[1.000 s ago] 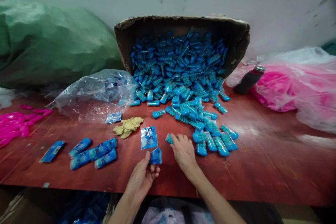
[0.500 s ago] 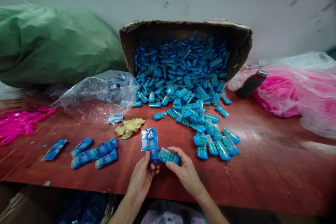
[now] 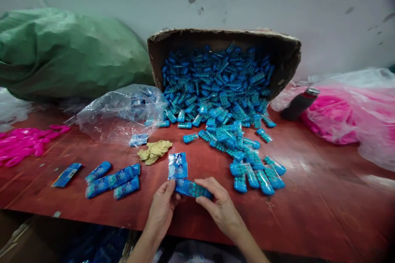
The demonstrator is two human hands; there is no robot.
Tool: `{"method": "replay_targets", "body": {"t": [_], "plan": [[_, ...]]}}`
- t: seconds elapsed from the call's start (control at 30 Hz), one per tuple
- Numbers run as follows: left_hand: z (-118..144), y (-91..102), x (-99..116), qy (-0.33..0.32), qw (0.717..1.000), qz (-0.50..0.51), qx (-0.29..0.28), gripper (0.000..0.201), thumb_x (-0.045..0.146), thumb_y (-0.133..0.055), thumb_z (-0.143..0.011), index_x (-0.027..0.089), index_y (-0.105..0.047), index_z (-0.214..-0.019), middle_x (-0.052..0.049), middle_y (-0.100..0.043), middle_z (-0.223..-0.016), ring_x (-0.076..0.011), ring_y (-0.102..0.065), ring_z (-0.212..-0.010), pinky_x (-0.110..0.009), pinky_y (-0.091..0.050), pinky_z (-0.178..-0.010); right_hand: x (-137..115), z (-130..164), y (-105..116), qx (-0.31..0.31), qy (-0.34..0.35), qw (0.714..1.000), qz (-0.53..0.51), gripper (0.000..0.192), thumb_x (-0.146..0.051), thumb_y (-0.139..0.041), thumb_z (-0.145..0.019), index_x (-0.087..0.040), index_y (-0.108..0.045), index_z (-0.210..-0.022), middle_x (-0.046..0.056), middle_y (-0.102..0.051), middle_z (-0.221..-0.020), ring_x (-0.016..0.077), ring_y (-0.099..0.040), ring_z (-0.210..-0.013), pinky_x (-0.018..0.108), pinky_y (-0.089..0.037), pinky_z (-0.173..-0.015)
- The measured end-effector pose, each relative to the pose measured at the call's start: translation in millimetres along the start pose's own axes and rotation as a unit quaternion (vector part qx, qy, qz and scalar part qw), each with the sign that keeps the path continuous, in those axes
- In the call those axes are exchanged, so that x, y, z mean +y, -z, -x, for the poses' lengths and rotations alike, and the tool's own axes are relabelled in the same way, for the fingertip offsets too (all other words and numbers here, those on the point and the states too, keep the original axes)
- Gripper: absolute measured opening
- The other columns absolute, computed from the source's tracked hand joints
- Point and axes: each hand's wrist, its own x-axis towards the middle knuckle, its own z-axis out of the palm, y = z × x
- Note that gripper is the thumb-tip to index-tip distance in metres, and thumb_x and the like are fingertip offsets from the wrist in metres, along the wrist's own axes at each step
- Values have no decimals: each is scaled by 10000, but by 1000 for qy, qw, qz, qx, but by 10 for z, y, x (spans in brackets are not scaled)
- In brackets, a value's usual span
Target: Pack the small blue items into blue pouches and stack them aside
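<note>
Near the table's front edge, my left hand (image 3: 163, 203) pinches a blue printed sleeve (image 3: 181, 186). My right hand (image 3: 220, 203) grips a clear container of small teal balls with a blue end (image 3: 199, 190), between thumb and fingers. The container's clear end is at the sleeve's mouth and seems partly inside it. Just beyond my left hand lie flat printed sleeves (image 3: 178, 165). To the left are several sleeved containers (image 3: 125, 176) and a flat blue packet (image 3: 67, 174). Several unsleeved containers (image 3: 262, 180) lie to the right of my right hand.
A tipped cardboard box (image 3: 293, 55) spills a heap of containers (image 3: 216, 86) onto the red table (image 3: 324, 197). Around it are a clear plastic bag (image 3: 101, 111), a yellow cloth (image 3: 154, 151), pink pieces (image 3: 27, 143), a dark bottle (image 3: 298, 106), pink-filled bags (image 3: 333, 115) and a green sack (image 3: 74, 55).
The container in my right hand has moved left and lined up with the sleeve, its clear end now at or inside the opening. The whole view has shifted slightly.
</note>
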Motion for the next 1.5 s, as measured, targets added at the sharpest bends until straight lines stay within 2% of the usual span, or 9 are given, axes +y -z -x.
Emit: {"method": "replay_targets", "body": {"t": [0.2, 0.33, 0.43, 0.63, 0.7, 0.83, 1.17, 1.37, 1.5], "plan": [[-34, 23, -27, -90, 992, -89, 11, 191, 310, -690, -610, 141, -601, -602, 38, -566, -541, -84, -495, -527, -183, -404, -529, 160, 11, -171, 6, -177, 972, -154, 300, -272, -483, -796, -184, -477, -1083, -76, -422, -529, 81, -387, -408, 188, -345, -406], [8, -92, -42, 9, 1000, 15, -21, 205, 346, -665, -635, 164, -590, -696, 24, -609, -593, -110, -538, -532, -222, -432, -519, 212, 14, -297, 98, -97, 988, -75, 248, -241, -559, -751, -197, -534, -993, 13, -577, -859, 147, -542, -759, 255, -441, -706], [42, -146, -68, 73, 996, 45, -32, 218, 321, -673, -636, 153, -596, -752, -7, -643, -643, -131, -573, -561, -252, -458, -542, 188, 18, -308, 98, -36, 994, -30, 255, -202, -550, -759, -218, -560, -1013, 30, -572, -977, 182, -517, -932, 289, -392, -850], [37, -56, -75, 94, 994, 34, -54, 191, 321, -626, -691, 132, -600, -697, -18, -637, -581, -135, -577, -521, -263, -468, -535, 85, 46, -114, -119, -97, 976, -153, 405, -212, -427, -842, -257, -413, -1244, 23, -587, -954, 141, -557, -775, 264, -467, -685], [34, -31, -49, 104, 992, 32, -62, 203, 333, -616, -699, 131, -596, -680, -29, -645, -590, -143, -587, -534, -269, -470, -540, 57, 33, -57, -147, -100, 967, -184, 389, -207, -448, -834, -249, -446, -1220, 19, -596, -950, 144, -555, -809, 265, -461, -712], [44, -57, 29, 127, 990, 44, -44, 148, 285, -625, -698, 143, -601, -734, -25, -667, -650, -154, -613, -591, -289, -485, -588, 48, 6, -48, -76, -77, 978, -178, 347, -222, -490, -818, -249, -494, -1163, 20, -559, -1076, 160, -511, -964, 292, -402, -852], [49, -94, 67, 133, 980, 80, -123, 102, 190, -573, -746, 129, -632, -803, -49, -687, -779, -145, -622, -694, -295, -480, -713, 169, 9, -105, -56, -106, 975, -189, 324, -271, -439, -842, -224, -476, -1161, -8, -522, -763, 100, -482, -634, 217, -410, -575], [70, -95, 94, 161, 968, 87, -174, 174, 138, -529, -769, 124, -636, -905, -78, -684, -917, -172, -612, -858, -338, -419, -860, 147, 19, -88, -53, -105, 975, -188, 347, -213, -447, -822, -256, -462, -1166, 15, -553, -1012, 77, -475, -613, 193, -398, -536], [72, -103, 100, 173, 963, 89, -185, 184, 149, -541, -760, 118, -642, -911, -91, -681, -930, -189, -606, -893, -356, -392, -898, 98, 10, -59, -50, -100, 979, -171, 362, -203, -466, -816, -259, -462, -1174, 18, -551, -1095, 121, -541, -819, 232, -440, -704]]}}
